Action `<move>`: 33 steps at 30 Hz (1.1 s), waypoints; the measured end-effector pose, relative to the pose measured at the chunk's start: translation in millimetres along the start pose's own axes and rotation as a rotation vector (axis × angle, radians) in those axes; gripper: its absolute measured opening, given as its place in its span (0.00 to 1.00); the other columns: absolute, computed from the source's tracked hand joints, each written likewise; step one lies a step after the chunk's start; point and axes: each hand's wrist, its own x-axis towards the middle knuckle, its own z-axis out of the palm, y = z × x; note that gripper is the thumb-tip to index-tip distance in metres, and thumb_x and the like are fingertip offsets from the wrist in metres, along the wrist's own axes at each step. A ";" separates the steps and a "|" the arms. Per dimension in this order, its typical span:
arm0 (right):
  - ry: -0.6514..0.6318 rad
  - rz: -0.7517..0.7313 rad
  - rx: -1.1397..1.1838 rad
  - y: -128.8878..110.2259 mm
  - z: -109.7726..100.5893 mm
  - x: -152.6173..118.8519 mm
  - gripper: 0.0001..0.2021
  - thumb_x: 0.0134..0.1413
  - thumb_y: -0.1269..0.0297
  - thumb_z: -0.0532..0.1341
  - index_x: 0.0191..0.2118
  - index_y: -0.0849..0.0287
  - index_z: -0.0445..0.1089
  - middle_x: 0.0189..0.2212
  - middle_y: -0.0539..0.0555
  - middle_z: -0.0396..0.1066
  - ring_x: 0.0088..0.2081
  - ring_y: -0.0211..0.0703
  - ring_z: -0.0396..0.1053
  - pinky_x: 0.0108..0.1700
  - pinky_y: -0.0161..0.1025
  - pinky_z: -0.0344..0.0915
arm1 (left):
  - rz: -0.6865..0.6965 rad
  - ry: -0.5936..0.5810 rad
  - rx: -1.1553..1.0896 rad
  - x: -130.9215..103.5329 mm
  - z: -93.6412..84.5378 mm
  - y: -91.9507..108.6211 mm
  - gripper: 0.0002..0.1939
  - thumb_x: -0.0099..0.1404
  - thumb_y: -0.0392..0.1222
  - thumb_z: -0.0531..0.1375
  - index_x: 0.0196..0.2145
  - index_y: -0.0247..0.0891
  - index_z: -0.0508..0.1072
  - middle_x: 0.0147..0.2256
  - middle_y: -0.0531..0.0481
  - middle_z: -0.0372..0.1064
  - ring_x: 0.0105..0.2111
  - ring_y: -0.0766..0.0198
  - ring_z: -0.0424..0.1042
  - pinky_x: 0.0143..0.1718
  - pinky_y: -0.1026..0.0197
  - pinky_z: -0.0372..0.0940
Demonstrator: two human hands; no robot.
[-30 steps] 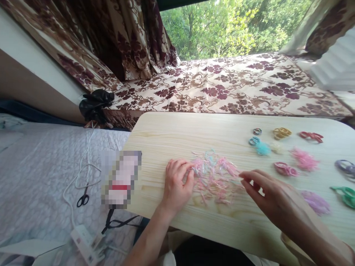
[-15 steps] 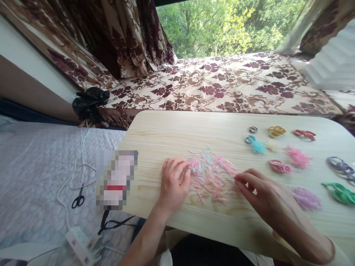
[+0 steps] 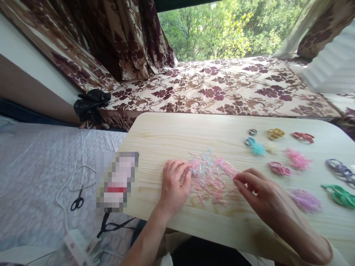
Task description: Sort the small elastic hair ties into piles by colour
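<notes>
A loose pile of thin pastel strands (image 3: 212, 184), mostly pink with some light blue, lies on the wooden table between my hands. My left hand (image 3: 175, 184) rests at the pile's left edge, fingers curled and thumb close to the index finger. What those fingertips hold is hidden among the strands. At the right edge, my right hand (image 3: 256, 190) pinches with thumb and index finger at the end of a pink strand bunch. Beyond it are a pink heap (image 3: 297, 159), a purple heap (image 3: 306, 200) and a turquoise heap (image 3: 258, 149) of similar fine pieces.
Bundled hair ties lie on the right: yellow (image 3: 276, 133), red (image 3: 303, 137), pink (image 3: 280, 168), grey-purple (image 3: 340, 170) and green (image 3: 340, 195). A blurred-out pink object (image 3: 120, 181) sits at the table's left edge. Scissors (image 3: 77, 203) and a power strip (image 3: 79, 245) are on the bed.
Almost nothing differs. The view has shifted slightly; both hands keep their places at the two sides of the strand pile.
</notes>
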 end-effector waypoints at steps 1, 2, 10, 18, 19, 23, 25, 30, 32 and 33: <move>0.007 0.009 0.024 -0.8 -1.0 0.0 0.14 0.63 0.56 0.53 0.31 0.54 0.71 0.31 0.52 0.73 0.23 0.36 0.68 0.25 0.35 0.62 | 0.000 -0.001 -0.002 0.0 0.0 0.0 0.08 0.67 0.33 0.56 0.41 0.40 0.73 0.42 0.48 0.74 0.46 0.58 0.71 0.57 0.48 0.60; 0.013 0.017 0.047 -1.3 -1.8 -0.2 0.14 0.63 0.56 0.53 0.31 0.54 0.71 0.31 0.52 0.73 0.23 0.35 0.67 0.25 0.35 0.62 | 0.001 -0.002 -0.004 0.1 0.0 0.0 0.08 0.67 0.33 0.56 0.41 0.40 0.73 0.42 0.48 0.74 0.46 0.58 0.71 0.57 0.48 0.60; -0.048 0.096 0.174 4.2 -0.5 -3.1 0.14 0.63 0.55 0.53 0.32 0.54 0.70 0.22 0.48 0.71 0.22 0.38 0.68 0.25 0.35 0.62 | -0.001 -0.001 -0.012 0.5 -0.3 0.9 0.08 0.67 0.33 0.56 0.41 0.40 0.73 0.42 0.48 0.74 0.46 0.58 0.70 0.56 0.49 0.61; 0.098 0.072 -0.097 21.6 -2.8 2.3 0.15 0.61 0.55 0.51 0.30 0.54 0.70 0.27 0.51 0.72 0.27 0.41 0.71 0.29 0.38 0.62 | 0.003 -0.004 -0.008 -0.8 0.9 -2.0 0.09 0.67 0.33 0.56 0.42 0.41 0.73 0.42 0.48 0.74 0.47 0.58 0.71 0.57 0.48 0.60; 0.096 0.085 -0.136 23.7 -4.3 3.4 0.16 0.61 0.55 0.51 0.30 0.54 0.70 0.27 0.52 0.73 0.27 0.43 0.71 0.29 0.39 0.61 | 0.001 -0.004 -0.007 -1.1 1.3 -2.3 0.09 0.67 0.33 0.56 0.42 0.41 0.73 0.42 0.48 0.74 0.47 0.57 0.71 0.57 0.47 0.60; 0.121 0.182 -0.277 32.0 -12.1 17.1 0.15 0.60 0.57 0.50 0.30 0.55 0.71 0.28 0.53 0.74 0.30 0.46 0.72 0.30 0.40 0.60 | 0.001 -0.001 0.002 -2.4 3.6 -4.6 0.09 0.68 0.34 0.55 0.43 0.42 0.73 0.42 0.48 0.74 0.47 0.57 0.71 0.58 0.46 0.59; 0.139 0.261 -0.346 38.0 -15.2 29.8 0.14 0.59 0.58 0.52 0.30 0.55 0.71 0.29 0.54 0.75 0.30 0.48 0.72 0.30 0.41 0.59 | 0.009 0.000 0.005 -3.0 4.6 -6.1 0.09 0.68 0.34 0.55 0.43 0.42 0.73 0.43 0.48 0.74 0.47 0.57 0.71 0.59 0.45 0.59; 0.194 0.405 -0.447 49.5 -17.7 52.7 0.13 0.58 0.63 0.52 0.33 0.58 0.73 0.32 0.58 0.77 0.31 0.50 0.72 0.30 0.41 0.59 | 0.022 0.016 0.010 -3.6 4.8 -7.2 0.09 0.68 0.35 0.56 0.44 0.42 0.73 0.43 0.49 0.75 0.47 0.57 0.72 0.59 0.45 0.59; 0.200 0.383 -0.443 45.9 -19.8 47.9 0.13 0.58 0.63 0.52 0.37 0.59 0.74 0.32 0.58 0.77 0.32 0.50 0.73 0.30 0.41 0.60 | 0.023 0.014 0.008 -3.5 4.2 -6.1 0.10 0.68 0.35 0.56 0.44 0.42 0.73 0.43 0.49 0.75 0.47 0.57 0.72 0.59 0.45 0.59; 0.216 0.342 -0.430 42.2 -21.1 41.9 0.14 0.59 0.62 0.52 0.39 0.59 0.74 0.33 0.57 0.77 0.32 0.49 0.73 0.30 0.41 0.61 | 0.020 0.012 0.005 -3.3 3.8 -5.4 0.10 0.68 0.34 0.56 0.44 0.42 0.73 0.43 0.49 0.75 0.47 0.57 0.72 0.59 0.45 0.59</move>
